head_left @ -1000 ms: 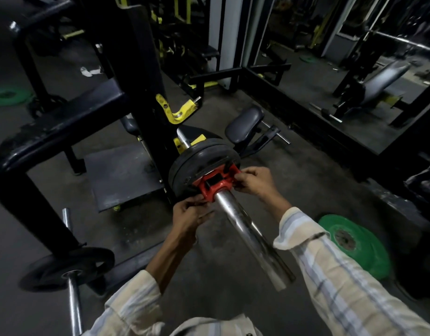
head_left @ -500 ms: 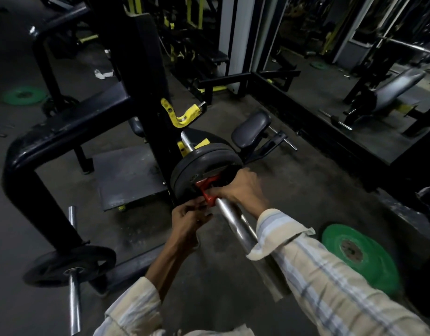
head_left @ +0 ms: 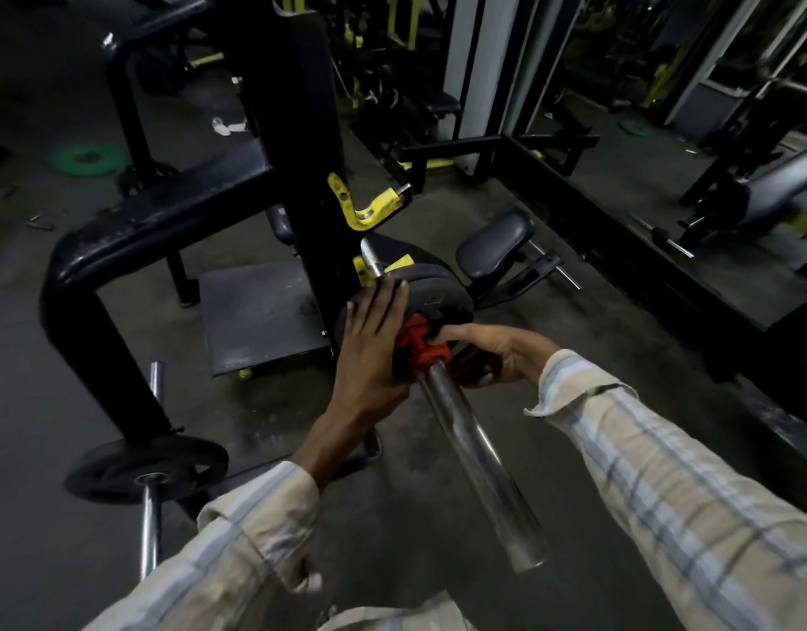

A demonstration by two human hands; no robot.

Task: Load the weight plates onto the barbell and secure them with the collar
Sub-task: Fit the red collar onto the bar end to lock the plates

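I am standing in a gym, dim and crowded with iron. A black steel rack (head_left: pixel 297 143) with a yellow bar hook (head_left: pixel 365 204) rises in front of me, and a chrome barbell sleeve (head_left: pixel 474 453) loaded with black weight plates (head_left: pixel 438 296) juts toward me. A padded seat (head_left: pixel 495 241) sits just beyond the plates. Another black plate (head_left: pixel 147 464) hangs on a bar at my lower left, and a green plate (head_left: pixel 86 160) lies flat on the dark rubber floor (head_left: pixel 438 516) far off to the left. An inclined bench (head_left: pixel 784 184) stands at the right edge, among more black and yellow machine frames.
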